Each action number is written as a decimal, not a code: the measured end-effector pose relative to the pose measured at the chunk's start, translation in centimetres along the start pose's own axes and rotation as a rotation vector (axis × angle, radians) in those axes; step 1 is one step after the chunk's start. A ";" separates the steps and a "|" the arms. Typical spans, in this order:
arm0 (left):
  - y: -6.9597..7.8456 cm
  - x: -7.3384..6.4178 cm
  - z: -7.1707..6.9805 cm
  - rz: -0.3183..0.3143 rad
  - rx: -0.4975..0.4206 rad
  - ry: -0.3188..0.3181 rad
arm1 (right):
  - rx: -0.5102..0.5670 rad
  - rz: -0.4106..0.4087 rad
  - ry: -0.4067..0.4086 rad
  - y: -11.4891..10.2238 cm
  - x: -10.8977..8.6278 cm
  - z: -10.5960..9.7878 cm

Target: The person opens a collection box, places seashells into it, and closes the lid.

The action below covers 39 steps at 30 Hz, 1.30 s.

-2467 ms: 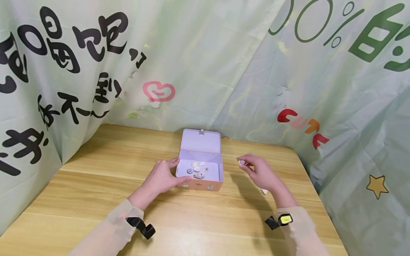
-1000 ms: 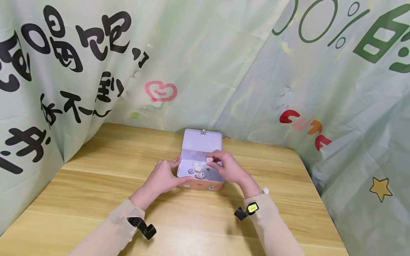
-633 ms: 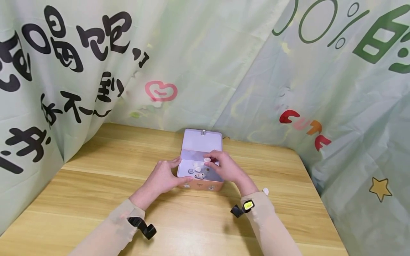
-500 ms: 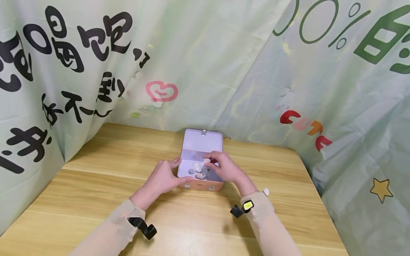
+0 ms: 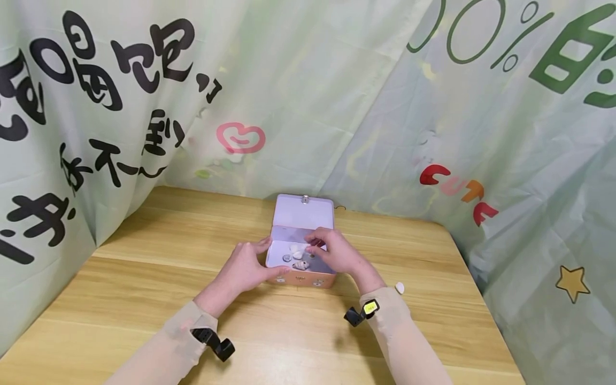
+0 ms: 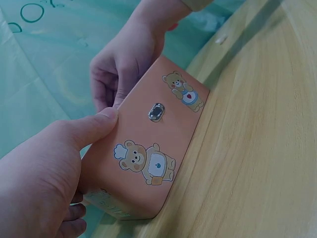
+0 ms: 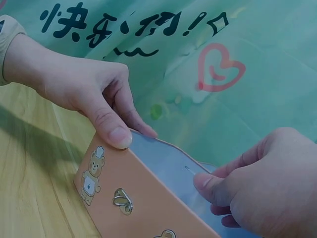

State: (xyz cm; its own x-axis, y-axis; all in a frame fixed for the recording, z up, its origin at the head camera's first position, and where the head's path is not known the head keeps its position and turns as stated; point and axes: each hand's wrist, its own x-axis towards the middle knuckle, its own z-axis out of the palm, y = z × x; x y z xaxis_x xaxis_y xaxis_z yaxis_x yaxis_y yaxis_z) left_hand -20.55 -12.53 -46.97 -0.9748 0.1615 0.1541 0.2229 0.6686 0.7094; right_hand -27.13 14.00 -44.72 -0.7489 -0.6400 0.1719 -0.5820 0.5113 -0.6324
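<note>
An orange tin box (image 5: 308,278) with a lilac inside stands on the table, its lid (image 5: 303,211) tipped back. My left hand (image 5: 240,267) grips its left side, thumb over the front rim and fingers along the side. Inside lie a striped spiral seashell (image 5: 300,265), a ribbed round seashell (image 5: 287,258) and several white seashells (image 5: 297,253). My right hand (image 5: 339,252) is lowered over the right part of the box, thumb and fingers slightly apart, with no shell visible between them. In the right wrist view its fingertips are partly hidden inside the box.
One white shell (image 5: 399,288) lies on the wooden table (image 5: 269,331), right of the box beside the right forearm. A printed curtain (image 5: 308,107) hangs behind the table. Bear pictures and a metal clasp (image 6: 156,112) mark the box's front.
My right hand has come from the right of the box to above its inside, carrying a white shell, and has let it go there. My left hand keeps its grip on the box.
</note>
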 end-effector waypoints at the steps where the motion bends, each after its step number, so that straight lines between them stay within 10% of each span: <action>1: 0.0 0.0 0.0 0.000 0.001 0.000 | 0.003 0.002 -0.003 0.0 0.0 0.0; 22: 0.0 -0.2 0.0 -0.018 0.002 -0.003 | 0.037 -0.072 0.201 0.4 -6.6 -3.9; 39: -0.1 0.0 -0.1 -0.002 0.013 0.005 | -0.084 0.082 0.270 3.9 -14.1 -6.5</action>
State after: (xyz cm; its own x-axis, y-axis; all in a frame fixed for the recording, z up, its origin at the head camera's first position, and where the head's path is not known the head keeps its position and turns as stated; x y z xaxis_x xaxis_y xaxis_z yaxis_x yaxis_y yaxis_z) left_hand -20.55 -12.64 -47.00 -0.9752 0.1567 0.1560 0.2211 0.6780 0.7010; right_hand -20.92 28.81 -44.71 -0.8450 -0.4249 0.3246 -0.5320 0.6076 -0.5897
